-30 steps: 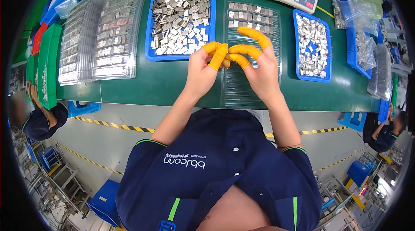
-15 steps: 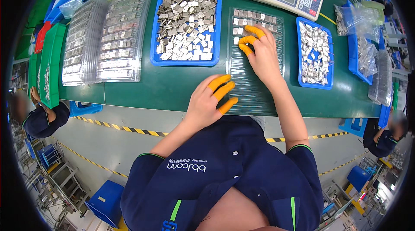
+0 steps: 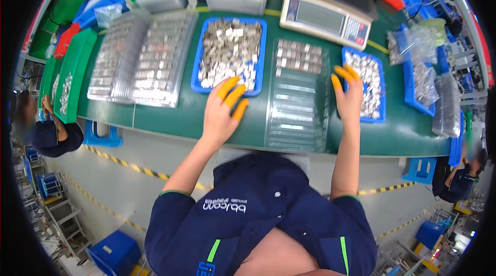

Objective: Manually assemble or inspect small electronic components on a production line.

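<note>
My left hand (image 3: 221,115), orange finger cots on several fingertips, reaches to the near edge of a blue tray (image 3: 197,67) heaped with small silver metal pieces (image 3: 227,51). Its fingers are stretched out and apart, and no piece shows in them. Between my hands lies a clear ribbed plastic tray (image 3: 297,121), its far rows filled with small metal pieces (image 3: 299,56). My right hand (image 3: 350,101), also in orange cots, is open at the left edge of a second blue tray (image 3: 383,95) of small white pieces (image 3: 369,77). Nothing shows between its fingers.
A weighing scale (image 3: 323,15) stands behind the clear tray. Stacked, filled clear trays (image 3: 160,64) and a green bin (image 3: 77,77) are on the left. Plastic bags (image 3: 421,33) and blue bins (image 3: 416,92) crowd the right. Other people sit at both far sides.
My right hand has left the filled rows of the clear tray and moved right to the white pieces' tray. My left hand has shifted left to the metal pieces' tray. The view has shifted too.
</note>
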Available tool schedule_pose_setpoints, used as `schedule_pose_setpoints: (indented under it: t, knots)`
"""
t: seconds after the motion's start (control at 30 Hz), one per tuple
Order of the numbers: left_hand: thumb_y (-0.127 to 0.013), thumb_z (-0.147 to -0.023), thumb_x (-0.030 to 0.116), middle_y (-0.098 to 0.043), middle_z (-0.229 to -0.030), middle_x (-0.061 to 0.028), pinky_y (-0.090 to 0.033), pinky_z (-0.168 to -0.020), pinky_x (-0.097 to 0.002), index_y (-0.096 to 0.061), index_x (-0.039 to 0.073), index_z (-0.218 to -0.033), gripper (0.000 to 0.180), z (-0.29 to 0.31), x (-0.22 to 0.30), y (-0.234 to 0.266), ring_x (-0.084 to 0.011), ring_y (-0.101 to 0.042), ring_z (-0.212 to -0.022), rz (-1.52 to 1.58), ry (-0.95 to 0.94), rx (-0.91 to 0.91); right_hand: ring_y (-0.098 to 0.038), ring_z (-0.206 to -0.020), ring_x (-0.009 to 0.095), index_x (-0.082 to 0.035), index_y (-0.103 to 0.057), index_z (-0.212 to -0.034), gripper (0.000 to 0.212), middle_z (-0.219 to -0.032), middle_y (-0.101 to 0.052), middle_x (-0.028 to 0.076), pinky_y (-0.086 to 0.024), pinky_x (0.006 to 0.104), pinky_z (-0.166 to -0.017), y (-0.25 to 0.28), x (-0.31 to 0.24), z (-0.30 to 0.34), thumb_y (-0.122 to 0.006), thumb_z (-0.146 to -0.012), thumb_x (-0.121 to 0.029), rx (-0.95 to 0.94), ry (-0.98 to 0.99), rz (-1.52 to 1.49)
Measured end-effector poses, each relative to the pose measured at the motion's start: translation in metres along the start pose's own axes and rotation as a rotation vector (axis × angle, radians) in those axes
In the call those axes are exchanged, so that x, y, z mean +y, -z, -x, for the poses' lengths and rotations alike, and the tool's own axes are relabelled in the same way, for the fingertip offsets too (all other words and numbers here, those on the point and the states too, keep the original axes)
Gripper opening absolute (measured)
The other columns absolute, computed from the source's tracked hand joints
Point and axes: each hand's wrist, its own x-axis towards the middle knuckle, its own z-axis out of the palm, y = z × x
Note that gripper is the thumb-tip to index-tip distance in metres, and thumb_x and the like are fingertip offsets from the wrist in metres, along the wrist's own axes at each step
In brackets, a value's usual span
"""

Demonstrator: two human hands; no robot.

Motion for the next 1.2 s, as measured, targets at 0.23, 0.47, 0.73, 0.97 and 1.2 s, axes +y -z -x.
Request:
schedule_pose_setpoints:
  t: [0.23,0.47,0.73,0.97,1.2]
  knots:
    - [-0.065,-0.074,0.012,-0.051,-0.118,-0.0143,-0.039,-0.093,-0.0379,-0.056,0.006,-0.109,0.037,-0.048,-0.049,-0.021,-0.0329,-0.047,-0.108,-0.108,0.048,-0.007,-0.054,-0.094,0.034,-0.003,-0.064,-0.093,0.024,-0.099,-0.060,0.017,-0.042,0.0403,-0.083,0.035,0.072,0.052,-0.067,-0.071,-0.013,0.113,-0.175,0.199]
    - [-0.069,-0.070,0.024,-0.047,-0.121,-0.0182,-0.025,-0.102,-0.0459,-0.049,0.002,-0.117,0.055,-0.064,-0.056,-0.047,-0.0339,-0.038,-0.118,-0.315,0.051,0.059,-0.052,-0.098,0.031,-0.007,-0.065,-0.096,0.029,-0.105,-0.060,0.013,-0.041,0.0399,-0.086,0.054,0.078,0.071,-0.068,-0.073,-0.024,0.142,-0.144,0.230]
    - [-0.067,-0.070,0.017,-0.052,-0.109,-0.0158,-0.039,-0.089,-0.0403,-0.057,0.003,-0.104,0.037,-0.073,-0.064,-0.051,-0.0325,-0.046,-0.103,-0.303,0.031,0.168,-0.062,-0.062,0.024,-0.002,-0.066,-0.094,0.041,-0.068,-0.063,0.013,-0.048,0.0324,-0.060,0.073,0.087,0.072,-0.078,-0.064,-0.028,0.066,-0.357,0.126]
    - [-0.065,-0.071,0.007,-0.057,-0.093,-0.0165,-0.047,-0.075,-0.0397,-0.062,0.004,-0.092,0.022,-0.076,-0.072,-0.046,-0.0339,-0.057,-0.084,-0.058,0.129,0.133,-0.062,-0.064,0.020,0.001,-0.064,-0.097,0.041,-0.074,-0.064,0.014,-0.048,0.0309,-0.061,0.060,0.080,0.058,-0.078,-0.065,-0.022,-0.009,-0.376,0.225]
    - [-0.063,-0.071,0.003,-0.060,-0.086,-0.0182,-0.047,-0.069,-0.0406,-0.065,0.004,-0.090,0.020,-0.070,-0.086,-0.037,-0.0340,-0.059,-0.078,-0.070,0.155,0.101,-0.059,-0.070,0.034,0.003,-0.061,-0.075,0.018,-0.081,-0.060,0.019,-0.047,0.0396,-0.063,0.035,0.098,0.049,-0.070,-0.065,-0.009,0.053,-0.302,0.265]
